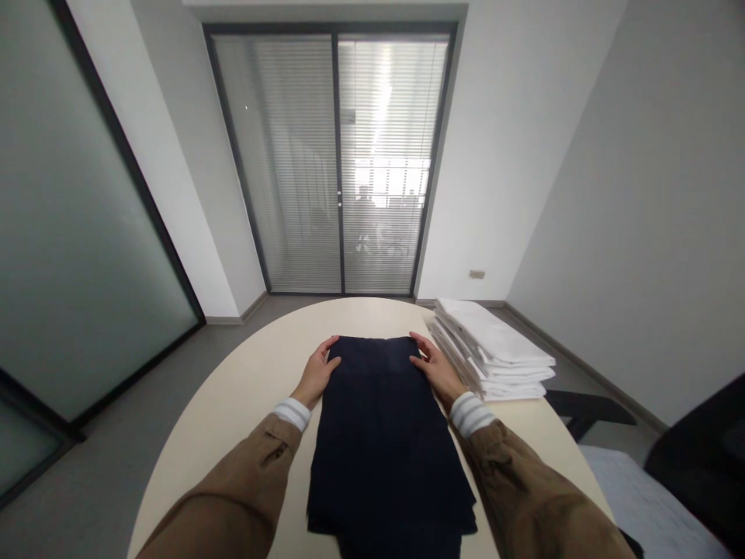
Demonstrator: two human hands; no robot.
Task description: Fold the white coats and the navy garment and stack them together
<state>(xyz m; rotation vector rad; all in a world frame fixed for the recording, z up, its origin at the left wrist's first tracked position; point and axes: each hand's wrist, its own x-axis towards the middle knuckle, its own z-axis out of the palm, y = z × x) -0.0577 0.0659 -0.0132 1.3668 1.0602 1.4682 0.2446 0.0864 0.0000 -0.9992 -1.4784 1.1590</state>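
Observation:
A dark navy garment (387,435), its exact kind unclear, lies spread on the table with its narrower edge at the far side and its wider part towards me. My left hand (317,373) pinches its far left corner between thumb and fingers. At the far right corner, my right hand (439,371) grips the cloth the same way. The near end of the garment runs out of the bottom of the view, with a second layer showing under the stepped hem.
The garment rests on a round cream table (244,419). A stack of folded white cloths (494,345) sits at the table's right edge, close to my right hand. Beyond it stand a black chair (704,458) and a pale cloth-like thing (640,497). Glass doors (337,163) with blinds are behind.

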